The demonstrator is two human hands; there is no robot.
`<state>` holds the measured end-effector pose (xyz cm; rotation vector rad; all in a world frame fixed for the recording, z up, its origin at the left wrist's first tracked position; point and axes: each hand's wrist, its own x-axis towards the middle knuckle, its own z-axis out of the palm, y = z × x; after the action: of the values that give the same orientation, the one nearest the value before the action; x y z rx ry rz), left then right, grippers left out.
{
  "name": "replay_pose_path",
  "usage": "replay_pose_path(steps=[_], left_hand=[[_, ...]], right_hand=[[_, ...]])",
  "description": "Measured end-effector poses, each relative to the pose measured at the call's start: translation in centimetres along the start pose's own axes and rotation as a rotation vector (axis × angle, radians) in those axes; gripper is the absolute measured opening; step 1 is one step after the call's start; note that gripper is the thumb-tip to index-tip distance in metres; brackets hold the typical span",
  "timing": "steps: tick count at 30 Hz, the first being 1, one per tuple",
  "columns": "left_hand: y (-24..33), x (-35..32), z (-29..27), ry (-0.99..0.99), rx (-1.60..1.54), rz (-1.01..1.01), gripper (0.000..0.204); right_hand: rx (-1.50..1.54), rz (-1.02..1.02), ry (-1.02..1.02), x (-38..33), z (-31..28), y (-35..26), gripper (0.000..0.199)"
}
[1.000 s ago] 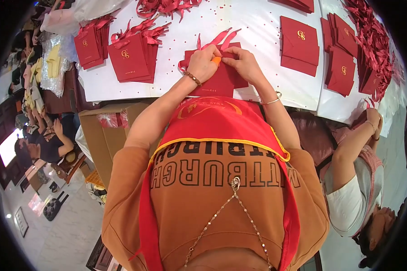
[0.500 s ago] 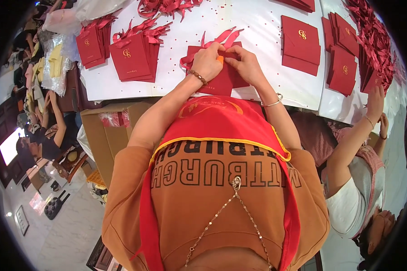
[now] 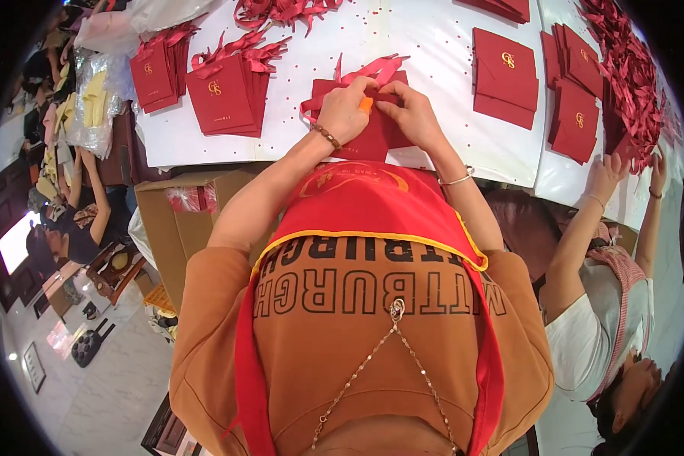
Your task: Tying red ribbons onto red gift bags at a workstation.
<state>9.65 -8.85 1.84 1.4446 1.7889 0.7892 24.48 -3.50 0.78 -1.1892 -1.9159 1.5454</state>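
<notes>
At the table's near edge, a dark red paper gift bag (image 3: pixel 368 144) lies flat beneath both of my hands. A shiny red ribbon (image 3: pixel 387 67) loops out above its far side. My left hand (image 3: pixel 345 112) has its fingertips closed on the ribbon by the bag's top edge. A small orange object (image 3: pixel 366 105) shows against that hand; its kind is hidden. Facing it, my right hand (image 3: pixel 412 114) pinches thumb and fingers together at the ribbon. The fingertips of the two hands almost meet, and the exact hold is partly covered.
Ribboned red bags (image 3: pixel 224 99) lie in stacks on the left of the white table (image 3: pixel 425 38). More flat bags (image 3: pixel 505 80) lie to the right, near a heap of ribbons (image 3: pixel 632 83). A co-worker's hands (image 3: pixel 608 176) reach there. A cardboard box (image 3: pixel 159 235) stands below left.
My hands stay at the bag with small finger movements, and the ribbon loop above them has shifted shape. At the right, the co-worker's hands have drawn apart beside the ribbon heap.
</notes>
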Motion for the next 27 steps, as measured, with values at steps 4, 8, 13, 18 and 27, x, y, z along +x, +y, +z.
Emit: replay_pose_path(steps=[4,8,13,18,27], left_hand=[[-0.3,-0.1,0.4,0.048,0.249,0.146,0.026],[-0.4,-0.3,1.0,0.042,0.012,0.010,0.023],[0.2,-0.2,1.0,0.003,-0.277,-0.168,0.020],[1.5,0.4,-1.7,-0.041,0.208,-0.045,0.018],[0.6,6.3,-5.7,-0.773,0.301,-0.051,0.026]], right_hand=[[-0.055,-0.014,-0.028,0.0,-0.3,-1.1,0.019],[-0.051,-0.006,-0.064,0.0,-0.7,-1.0,0.020],[-0.186,-0.068,-0.059,-0.4,-0.5,-0.4,0.023],[-0.131,-0.139,-0.045,-0.6,-0.4,-0.1,0.021],[-0.222,-0.368,-0.032,-0.6,0.5,-1.1,0.014]])
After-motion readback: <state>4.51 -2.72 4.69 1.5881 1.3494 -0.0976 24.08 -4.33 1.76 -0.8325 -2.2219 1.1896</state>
